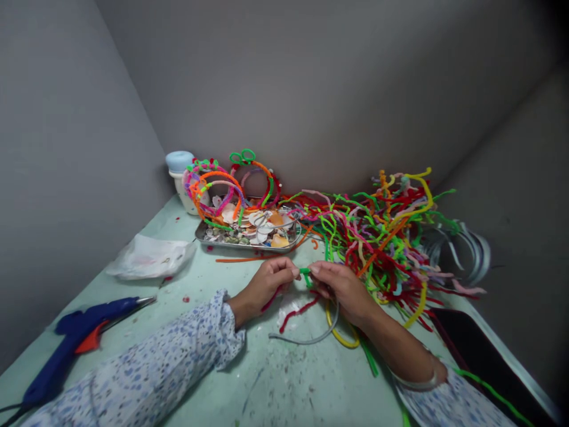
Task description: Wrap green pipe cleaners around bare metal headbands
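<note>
My left hand [267, 283] and my right hand [341, 287] meet at the middle of the pale green table [284, 385]. Both pinch a short green pipe cleaner [306, 274] between thumb and fingertips. A red pipe cleaner [297, 312] trails beneath my left hand. A grey headband [311, 340] and a yellow pipe cleaner [340, 335] curve out below my right hand; I cannot tell whether it grips them. Both sleeves are white with blue flecks.
A big heap of coloured pipe cleaners [377, 231] lies to the right. A metal tray [249, 238] with shells and wrapped headbands [222, 190] stands behind. A blue glue gun [80, 338], a plastic bag [149, 256], a white jar [180, 178], bare headbands [471, 252] and a dark tray [475, 350].
</note>
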`<state>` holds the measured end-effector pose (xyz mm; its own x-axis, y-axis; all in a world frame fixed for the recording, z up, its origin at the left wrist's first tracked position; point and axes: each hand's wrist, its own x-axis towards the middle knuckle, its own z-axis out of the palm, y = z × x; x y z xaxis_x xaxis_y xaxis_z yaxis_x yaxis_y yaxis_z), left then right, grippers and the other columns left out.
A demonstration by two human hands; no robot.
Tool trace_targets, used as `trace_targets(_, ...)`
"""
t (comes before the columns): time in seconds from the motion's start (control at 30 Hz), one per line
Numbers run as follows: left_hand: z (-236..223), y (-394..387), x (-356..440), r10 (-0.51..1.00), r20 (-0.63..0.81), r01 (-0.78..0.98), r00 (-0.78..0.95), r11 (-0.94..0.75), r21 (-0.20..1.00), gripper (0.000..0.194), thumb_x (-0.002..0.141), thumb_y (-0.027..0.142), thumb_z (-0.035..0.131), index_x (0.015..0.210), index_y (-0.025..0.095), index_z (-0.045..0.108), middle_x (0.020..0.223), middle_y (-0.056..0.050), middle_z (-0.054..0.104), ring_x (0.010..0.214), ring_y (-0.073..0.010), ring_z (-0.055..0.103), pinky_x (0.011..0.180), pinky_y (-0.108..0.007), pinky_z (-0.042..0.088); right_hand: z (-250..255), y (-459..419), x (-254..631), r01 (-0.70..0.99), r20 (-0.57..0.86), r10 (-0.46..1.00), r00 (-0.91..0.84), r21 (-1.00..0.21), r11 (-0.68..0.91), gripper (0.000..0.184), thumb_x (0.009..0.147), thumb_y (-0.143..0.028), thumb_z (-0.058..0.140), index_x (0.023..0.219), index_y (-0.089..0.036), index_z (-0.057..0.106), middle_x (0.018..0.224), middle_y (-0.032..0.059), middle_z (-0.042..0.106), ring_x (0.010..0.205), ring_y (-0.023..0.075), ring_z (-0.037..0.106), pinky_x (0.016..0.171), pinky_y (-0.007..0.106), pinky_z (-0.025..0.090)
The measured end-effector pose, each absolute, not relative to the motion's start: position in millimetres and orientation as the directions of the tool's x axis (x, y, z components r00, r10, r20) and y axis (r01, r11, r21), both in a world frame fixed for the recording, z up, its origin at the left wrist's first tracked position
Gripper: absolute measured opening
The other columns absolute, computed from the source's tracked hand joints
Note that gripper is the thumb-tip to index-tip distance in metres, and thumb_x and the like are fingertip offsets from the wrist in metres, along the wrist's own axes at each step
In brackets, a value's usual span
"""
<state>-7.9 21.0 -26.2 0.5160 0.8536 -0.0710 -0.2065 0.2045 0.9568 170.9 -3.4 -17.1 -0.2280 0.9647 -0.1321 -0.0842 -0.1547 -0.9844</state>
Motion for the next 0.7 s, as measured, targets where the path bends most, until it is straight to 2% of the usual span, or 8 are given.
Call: trace_targets(0.7,-27.4,21.2,-8.8,0.852,-0.062,-0.211,0.519,0.197,0.957,0.018,0.077,0.027,0.064,0.069,0.015,0.055,0.053,0.006,0.042,0.048,-0.0064,0.032,0.048,-0.022,0.022,-14.8,-2.7,170.5,-0.248,-0.226,0.950,-0.215,-0.928,-0.277,0.028,0.069,-0.035,0.072,0.060,-0.016,0.054,0.055,-0.0062,0.038,0.045,0.0047,0.027,0.042,0.024,0.011)
